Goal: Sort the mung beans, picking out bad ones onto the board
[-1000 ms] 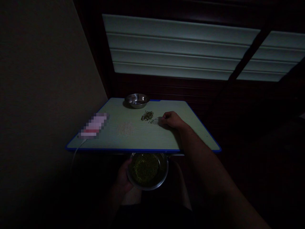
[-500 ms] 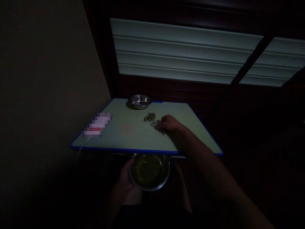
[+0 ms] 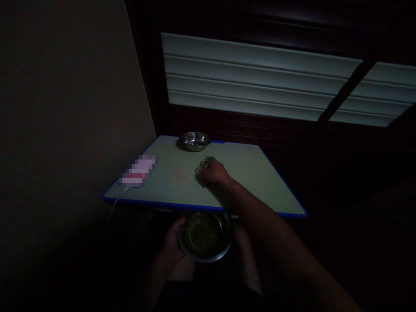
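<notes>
My left hand (image 3: 173, 243) grips the rim of a steel bowl (image 3: 224, 245) full of small green grains, held in my lap just below the table's front edge. My right hand (image 3: 213, 174) rests on the pale green table (image 3: 256, 173) with its fingers curled closed, a small whitish thing showing at the fingertips; I cannot make out what it is. Just behind that hand lies a little heap of green grains (image 3: 207, 161). To its left is a faint pale patch of grains (image 3: 178, 177).
An empty steel bowl (image 3: 195, 141) stands at the table's far edge. A blurred pinkish object (image 3: 138, 170) with a white cable lies at the left side. A wall rises on the left, dark wood panelling and light slats behind. The room is very dim.
My right hand has slid left and toward me across the table, from right of the green heap to just in front of it. The bowl in my left hand has stayed put.
</notes>
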### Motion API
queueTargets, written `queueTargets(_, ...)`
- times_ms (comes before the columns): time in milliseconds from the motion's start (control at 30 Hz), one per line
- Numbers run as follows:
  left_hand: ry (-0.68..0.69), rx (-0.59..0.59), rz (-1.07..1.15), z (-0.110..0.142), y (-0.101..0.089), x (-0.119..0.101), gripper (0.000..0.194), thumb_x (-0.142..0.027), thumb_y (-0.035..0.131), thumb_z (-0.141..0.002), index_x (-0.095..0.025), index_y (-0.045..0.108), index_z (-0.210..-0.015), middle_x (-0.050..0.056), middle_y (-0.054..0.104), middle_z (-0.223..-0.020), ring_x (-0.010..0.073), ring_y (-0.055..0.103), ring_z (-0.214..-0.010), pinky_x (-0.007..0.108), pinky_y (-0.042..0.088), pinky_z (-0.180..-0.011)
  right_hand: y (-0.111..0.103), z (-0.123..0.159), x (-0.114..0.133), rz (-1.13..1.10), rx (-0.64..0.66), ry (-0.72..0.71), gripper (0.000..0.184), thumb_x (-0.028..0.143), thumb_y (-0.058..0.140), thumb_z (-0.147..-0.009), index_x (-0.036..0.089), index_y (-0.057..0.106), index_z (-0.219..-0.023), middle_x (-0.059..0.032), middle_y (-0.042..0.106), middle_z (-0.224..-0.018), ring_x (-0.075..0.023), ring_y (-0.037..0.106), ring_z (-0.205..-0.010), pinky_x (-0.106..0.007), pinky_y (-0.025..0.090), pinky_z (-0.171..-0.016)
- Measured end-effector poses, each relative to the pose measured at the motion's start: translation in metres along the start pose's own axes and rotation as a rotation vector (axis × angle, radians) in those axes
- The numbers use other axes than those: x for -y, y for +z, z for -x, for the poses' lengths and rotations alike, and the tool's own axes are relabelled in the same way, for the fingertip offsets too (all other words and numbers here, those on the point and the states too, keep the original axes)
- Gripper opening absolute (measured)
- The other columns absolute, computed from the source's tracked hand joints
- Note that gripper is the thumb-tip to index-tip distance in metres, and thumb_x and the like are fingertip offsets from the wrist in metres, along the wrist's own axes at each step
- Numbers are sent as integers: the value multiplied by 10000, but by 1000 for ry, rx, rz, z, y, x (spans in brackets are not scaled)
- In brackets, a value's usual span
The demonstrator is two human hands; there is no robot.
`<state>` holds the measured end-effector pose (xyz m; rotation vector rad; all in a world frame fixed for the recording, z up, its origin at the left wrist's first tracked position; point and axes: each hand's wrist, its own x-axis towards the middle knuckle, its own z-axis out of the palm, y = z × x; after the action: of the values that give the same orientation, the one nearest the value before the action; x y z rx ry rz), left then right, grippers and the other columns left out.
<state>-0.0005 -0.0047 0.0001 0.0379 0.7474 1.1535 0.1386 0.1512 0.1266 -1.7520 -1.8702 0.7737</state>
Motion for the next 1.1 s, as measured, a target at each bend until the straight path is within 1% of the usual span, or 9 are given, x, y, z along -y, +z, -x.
queueTargets(100, 3, -18, 8, 0, -1, 0, 217, -217, 567, -784, -126, 723, -904, 103, 765, -799, 298, 700, -931, 470, 469, -955, 6, 1, 2, -59, 11, 3, 130, 192, 679, -578, 182, 576, -499, -67, 520, -413, -210, 592, -542, -279, 405, -483)
queueTargets(200, -3, -4, 14, 0, -3, 0, 212, -222, 572, -783, -127, 726, -893, 104, 768, -816, 298, 702, -930, 470, 472, -953, 8, 6, -2, -106, -30, 27, 102, 226, 669, -609, 192, 596, -546, -57, 527, -420, -199, 589, -533, -268, 398, -465)
queueTargets(333, -7, 11, 25, -1, -6, 0, 181, -231, 589, -785, -124, 727, -829, 111, 768, -809, 301, 705, -915, 471, 467, -960, 6, 10, -5, -93, -53, 104, 51, 240, 652, -645, 197, 628, -633, -82, 608, -534, -220, 614, -576, -289, 430, -475)
queueTargets(433, -20, 29, 50, -3, -8, 0, 173, -224, 591, -783, -130, 729, -829, 104, 768, -798, 302, 703, -924, 474, 460, -965, 6, 7, -4, -55, -91, 111, 48, 236, 649, -654, 190, 636, -646, -110, 637, -601, -248, 640, -657, -307, 457, -516)
queueTargets(533, -37, 55, 67, -4, -10, 0, 169, -218, 596, -779, -130, 728, -836, 101, 767, -792, 301, 699, -938, 460, 459, -962, 6, 5, -3, -44, -106, 105, 72, 246, 642, -665, 188, 631, -625, -117, 640, -607, -255, 647, -687, -308, 467, -533)
queueTargets(667, -32, 62, 71, -5, -12, -1, 169, -218, 599, -778, -125, 728, -835, 106, 765, -798, 295, 702, -915, 450, 458, -958, 6, 6, -8, -93, -81, 121, 75, 256, 631, -674, 198, 633, -625, -89, 631, -560, -226, 622, -589, -298, 456, -484)
queueTargets(800, -9, 58, 73, -6, -14, 0, 186, -217, 596, -780, -121, 728, -870, 108, 766, -807, 298, 697, -934, 455, 459, -957, 4, 8, -13, -123, -59, 134, 133, 276, 644, -663, 202, 608, -558, -71, 593, -472, -201, 580, -486, -285, 421, -420)
queueTargets(967, -25, 39, 61, -5, -11, 0, 183, -229, 588, -792, -127, 727, -855, 100, 767, -807, 296, 698, -939, 464, 455, -969, 3, 2, -12, -191, -32, 132, 119, 267, 640, -645, 204, 602, -551, -49, 573, -429, -177, 563, -446, -261, 408, -395)
queueTargets(1100, -31, 10, 55, -2, -8, 0, 179, -227, 582, -800, -119, 724, -817, 103, 763, -777, 295, 700, -931, 453, 450, -976, 3, -3, -10, -133, -35, 152, 142, 251, 643, -624, 203, 582, -505, -63, 600, -468, -187, 573, -448, -280, 433, -403)
